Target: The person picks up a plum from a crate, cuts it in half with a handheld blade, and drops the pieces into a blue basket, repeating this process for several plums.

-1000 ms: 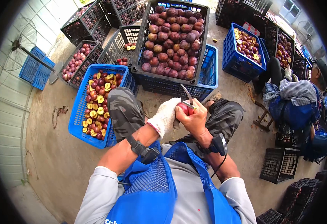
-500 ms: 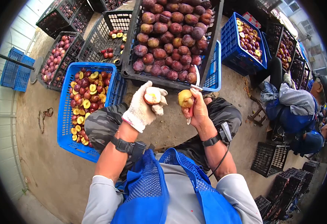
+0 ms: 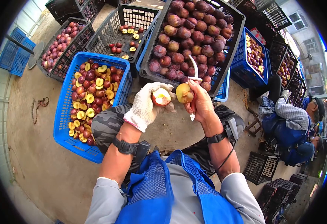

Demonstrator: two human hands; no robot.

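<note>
My left hand [image 3: 148, 105], in a white glove, is closed around a plum half [image 3: 161, 97] whose pale cut face shows. My bare right hand [image 3: 201, 104] grips a plum half [image 3: 185, 93] with yellowish flesh, along with a knife [image 3: 194, 70] whose curved blade points up. Both hands are side by side, the two halves a small gap apart. Just beyond them is a black crate [image 3: 145, 71] full of whole plums [image 3: 197, 36]. A blue basket [image 3: 60, 125] of cut plum halves [image 3: 90, 98] stands to the left.
A black crate [image 3: 107, 28] with a few plum pieces lies behind the blue basket, beside another crate of plums [image 3: 60, 44]. At right are a blue crate of halves [image 3: 242, 61], a seated person in blue [image 3: 292, 115] and a black crate on the floor [image 3: 260, 167].
My hands have come closer together, and the left-hand half is turned so more red skin shows. The view has shifted, so the crates beyond appear farther right.
</note>
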